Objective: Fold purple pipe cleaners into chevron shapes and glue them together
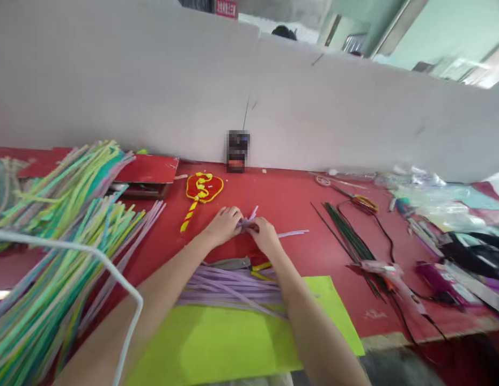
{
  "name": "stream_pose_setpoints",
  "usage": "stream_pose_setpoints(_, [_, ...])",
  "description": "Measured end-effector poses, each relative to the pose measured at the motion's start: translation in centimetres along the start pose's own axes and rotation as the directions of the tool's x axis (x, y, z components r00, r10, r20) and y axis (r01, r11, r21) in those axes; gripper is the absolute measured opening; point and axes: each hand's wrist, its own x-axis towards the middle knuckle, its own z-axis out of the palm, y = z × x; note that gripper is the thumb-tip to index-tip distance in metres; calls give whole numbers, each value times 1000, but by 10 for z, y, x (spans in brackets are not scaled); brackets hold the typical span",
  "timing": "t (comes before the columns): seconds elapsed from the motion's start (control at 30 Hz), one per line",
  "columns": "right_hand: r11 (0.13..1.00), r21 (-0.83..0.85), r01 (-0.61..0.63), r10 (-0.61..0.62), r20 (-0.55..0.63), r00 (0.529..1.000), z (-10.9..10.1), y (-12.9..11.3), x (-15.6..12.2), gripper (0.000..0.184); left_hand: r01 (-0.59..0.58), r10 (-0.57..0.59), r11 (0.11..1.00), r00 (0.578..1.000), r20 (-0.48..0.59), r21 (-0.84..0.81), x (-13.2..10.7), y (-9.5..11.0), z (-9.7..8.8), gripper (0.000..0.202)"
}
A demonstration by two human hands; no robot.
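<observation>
My left hand (225, 226) and my right hand (266, 236) meet above the red table, each with its fingers pinched on a small twisted piece of lavender pipe cleaners (252, 213). One end sticks up between the hands, and pale strands reach out to the right past my right hand. The fingertips hide much of the piece. Between my forearms lies a row of lavender pipe cleaners (237, 288). Just behind that row is a tool with a grey part and yellow handles (261, 266), partly covered by my right forearm.
A yellow-green sheet (217, 340) lies nearest me. Piles of coloured pipe cleaners (72, 268) and a white curved bar (124, 287) are at left. Behind stand a red-and-yellow fan shape (204, 187) and a small dark, blurred box (237, 151). Dark green stems (350, 233), scissors (365, 203) and a glue gun (398, 284) with cable are at right.
</observation>
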Motion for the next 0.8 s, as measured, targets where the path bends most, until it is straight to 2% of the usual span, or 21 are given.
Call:
stream_pose_setpoints(0.17, [1000, -7, 2, -2, 32, 999, -4, -2, 0, 12, -2, 2, 1000, 1000, -3, 2, 0, 0, 0, 19])
stream_pose_setpoints(0.67, [993, -116, -28, 28, -1, 1000, 2, -4, 3, 7, 7, -8, 999, 1000, -6, -47, 0, 2, -4, 18])
stream_pose_setpoints(0.8, [997, -78, -19, 21, 18, 1000, 1, -4, 3, 8, 5, -5, 999, 1000, -4, -42, 0, 1, -3, 17])
